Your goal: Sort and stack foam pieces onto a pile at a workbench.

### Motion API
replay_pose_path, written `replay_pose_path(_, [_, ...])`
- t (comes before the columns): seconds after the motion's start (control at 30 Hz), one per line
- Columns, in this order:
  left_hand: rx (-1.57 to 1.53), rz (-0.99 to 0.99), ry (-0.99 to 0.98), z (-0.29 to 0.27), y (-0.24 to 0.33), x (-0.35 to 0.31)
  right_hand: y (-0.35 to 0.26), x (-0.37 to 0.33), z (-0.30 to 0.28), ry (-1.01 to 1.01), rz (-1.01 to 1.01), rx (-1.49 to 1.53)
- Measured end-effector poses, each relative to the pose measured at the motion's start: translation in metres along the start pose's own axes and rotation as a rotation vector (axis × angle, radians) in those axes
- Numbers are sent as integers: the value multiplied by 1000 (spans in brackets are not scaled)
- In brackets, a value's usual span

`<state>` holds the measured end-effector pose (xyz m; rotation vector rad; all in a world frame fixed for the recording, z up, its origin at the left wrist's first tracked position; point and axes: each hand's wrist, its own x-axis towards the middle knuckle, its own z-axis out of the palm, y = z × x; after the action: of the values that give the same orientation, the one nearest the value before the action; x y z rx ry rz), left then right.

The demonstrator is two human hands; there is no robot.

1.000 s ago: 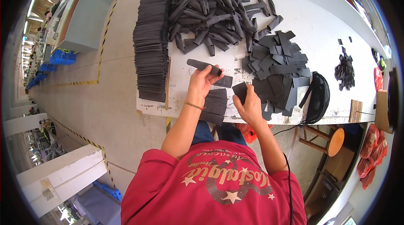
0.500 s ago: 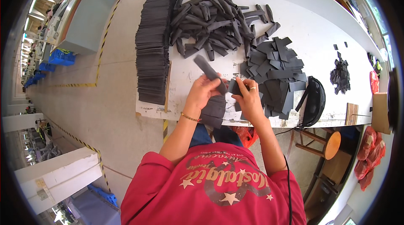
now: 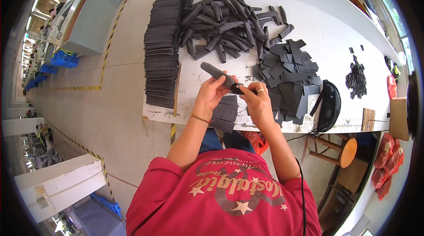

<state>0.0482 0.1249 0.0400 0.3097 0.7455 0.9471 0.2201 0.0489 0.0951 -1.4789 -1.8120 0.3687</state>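
Note:
My left hand [image 3: 213,91] is closed round a dark grey fabric sleeve [image 3: 213,71], whose far end points up and left. At the sleeve's near end, my right hand [image 3: 257,102] pinches a dark flat piece [image 3: 239,89] that sits in the opening, mostly hidden by the fingers. Below my hands, a small stack of flat dark sleeves [image 3: 224,114] lies at the table's front edge. Just right of my right hand is a heap of loose dark rectangular pieces [image 3: 289,75]. Beyond my hands spreads a pile of rounded, filled-looking sleeves [image 3: 227,26].
A long row of stacked dark sleeves [image 3: 163,41] lines the left side of the white table [image 3: 331,37]. To the right are a black mesh pouch [image 3: 329,107] and a small dark heap [image 3: 356,79]. A wooden stool [image 3: 348,152] stands below the right edge.
My right hand has brought the flat piece from beside the sleeve into its near opening, so less of it shows. The sleeve has tipped lower, and my hands are closer together.

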Motion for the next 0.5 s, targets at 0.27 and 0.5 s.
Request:
replay_pose_path(0.27, [-13, 0, -86, 8, 1, -12, 3, 2, 3, -17, -39, -144])
replay_pose_path(0.5, [105, 164, -41, 38, -5, -32, -6, 6, 8, 56, -8, -188])
